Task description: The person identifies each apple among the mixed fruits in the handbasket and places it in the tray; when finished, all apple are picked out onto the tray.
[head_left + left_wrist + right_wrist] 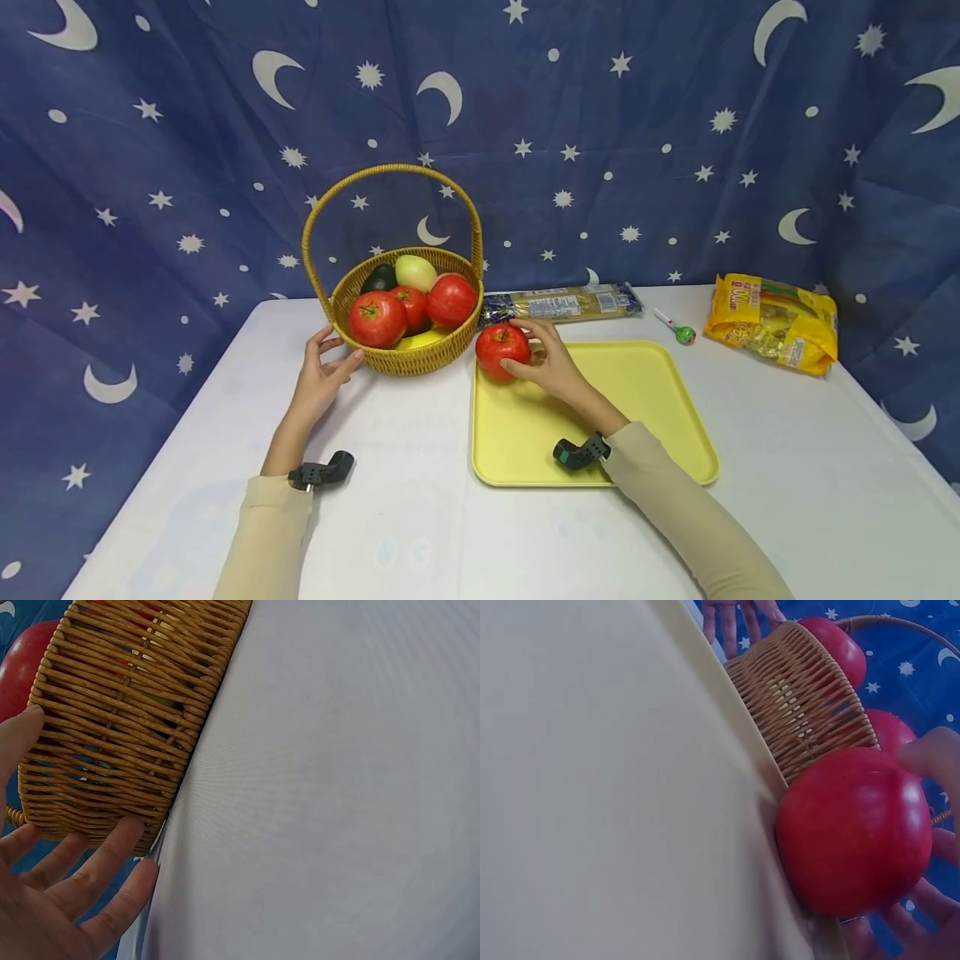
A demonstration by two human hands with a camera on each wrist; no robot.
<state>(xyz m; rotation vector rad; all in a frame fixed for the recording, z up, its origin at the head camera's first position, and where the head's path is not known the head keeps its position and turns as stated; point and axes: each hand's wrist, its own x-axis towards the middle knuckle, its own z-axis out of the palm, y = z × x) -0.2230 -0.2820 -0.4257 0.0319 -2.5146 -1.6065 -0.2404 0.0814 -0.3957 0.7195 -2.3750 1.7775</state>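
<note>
A red apple (498, 354), stem up, perhaps touches the tray (630, 400) beside the wicker basket (420, 361).

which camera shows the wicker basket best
The head view: the wicker basket shows there with its full handle and fruit inside. The left wrist view gives a cropped close-up, mostly woven side; the right wrist view, its side and part of the handle, partly behind a red apple.

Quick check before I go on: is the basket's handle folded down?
No, the head view shows the handle arching upright over the fruit in the basket.
</note>
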